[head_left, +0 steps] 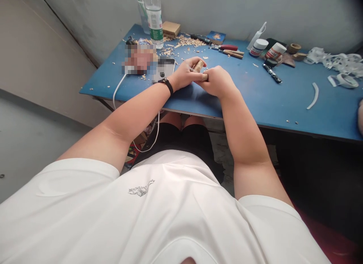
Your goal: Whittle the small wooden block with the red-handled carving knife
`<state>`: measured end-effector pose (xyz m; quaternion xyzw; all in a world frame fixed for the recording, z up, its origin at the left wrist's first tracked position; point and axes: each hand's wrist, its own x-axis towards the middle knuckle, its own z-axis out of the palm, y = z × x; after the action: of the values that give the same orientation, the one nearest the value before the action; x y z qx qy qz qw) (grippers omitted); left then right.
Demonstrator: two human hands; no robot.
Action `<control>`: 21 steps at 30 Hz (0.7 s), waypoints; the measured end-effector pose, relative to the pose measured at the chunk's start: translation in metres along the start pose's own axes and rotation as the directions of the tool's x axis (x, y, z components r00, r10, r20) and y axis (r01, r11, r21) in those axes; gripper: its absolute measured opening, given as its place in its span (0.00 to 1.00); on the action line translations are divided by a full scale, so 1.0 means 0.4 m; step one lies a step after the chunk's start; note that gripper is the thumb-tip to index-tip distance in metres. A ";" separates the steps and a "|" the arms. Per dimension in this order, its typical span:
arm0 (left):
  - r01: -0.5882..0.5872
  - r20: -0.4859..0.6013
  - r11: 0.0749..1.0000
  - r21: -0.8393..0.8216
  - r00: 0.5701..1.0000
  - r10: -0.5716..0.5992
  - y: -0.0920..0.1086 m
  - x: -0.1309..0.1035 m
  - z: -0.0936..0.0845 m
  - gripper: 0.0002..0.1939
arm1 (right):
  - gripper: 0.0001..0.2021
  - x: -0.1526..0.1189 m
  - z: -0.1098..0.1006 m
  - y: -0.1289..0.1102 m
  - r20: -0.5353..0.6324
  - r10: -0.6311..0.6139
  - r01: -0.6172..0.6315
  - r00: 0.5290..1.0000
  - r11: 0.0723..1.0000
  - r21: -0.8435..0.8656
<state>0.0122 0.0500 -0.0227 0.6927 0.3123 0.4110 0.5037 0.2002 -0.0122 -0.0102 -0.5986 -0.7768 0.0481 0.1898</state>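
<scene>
Both hands meet above the front part of the blue table. My left hand (185, 74), with a black band at its wrist, is closed around a small light-brown wooden piece (199, 66). My right hand (219, 81) is closed on a tool whose wooden handle end (204, 77) shows between the two hands. The tool's working end is hidden by my fingers. Left of my hands, a phone (167, 69) lies on the table beside a blurred patch.
Wood chips (187, 42) lie behind my hands near a water bottle (155, 27) and a wooden block (171, 29). Carving tools (231, 53), two white jars (258, 47) and a black pen-like item (272, 73) are farther right. Another person's arm (360, 116) shows at the right edge.
</scene>
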 end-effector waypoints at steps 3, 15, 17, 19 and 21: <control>0.013 -0.005 1.000 -0.026 1.000 -0.014 0.009 -0.006 0.002 0.18 | 0.21 0.008 0.004 0.005 -0.022 0.006 -0.006 1.000 1.000 0.001; -0.021 0.073 0.993 0.118 0.997 0.012 -0.052 0.032 -0.019 0.22 | 0.15 -0.003 -0.006 -0.017 0.017 0.005 -0.005 1.000 1.000 -0.010; -0.090 0.124 0.987 0.131 0.990 0.074 -0.077 0.050 -0.030 0.23 | 0.15 -0.005 -0.006 -0.018 0.032 0.019 -0.018 0.999 0.999 -0.033; -0.136 0.151 0.978 0.157 0.982 0.113 -0.094 0.063 -0.038 0.23 | 0.15 -0.003 -0.004 -0.013 0.044 0.035 -0.033 0.998 0.998 -0.058; -0.137 0.155 0.972 0.192 0.982 0.108 -0.101 0.069 -0.040 0.24 | 0.16 0.002 0.003 -0.003 0.035 0.052 -0.049 0.998 0.996 -0.077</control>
<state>0.0100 0.0925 -0.0520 0.7860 0.2719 0.3565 0.4257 0.1986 -0.0118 -0.0107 -0.6238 -0.7660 0.0345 0.1513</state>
